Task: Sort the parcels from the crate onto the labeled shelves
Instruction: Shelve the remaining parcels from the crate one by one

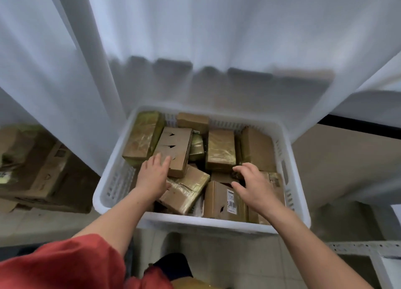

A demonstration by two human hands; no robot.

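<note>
Crate (195,222): white slotted plastic with a rigid rim, heaped with parcels.
Slotted box (175,147): matte cardboard, toward the left wall. Left hand (153,176) lies flat on it, fingers straight, gripping nothing.
Right hand (253,186): fingers bent over the labelled box (223,199) near the front rim; whether it grips cannot be told.
Taped parcel (220,150): glossy, likely slick.
Risk: the parcels lie tilted and loose, so lifting one may topple its neighbours, or the tape may slip in the hand.

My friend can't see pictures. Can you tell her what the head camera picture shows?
Two bare hands reach into a white crate full of brown cardboard parcels. The left hand lies flat on a plain box; the right hand, fingers loosely bent, is over a box with a barcode label. A white curtain hangs behind.
</note>
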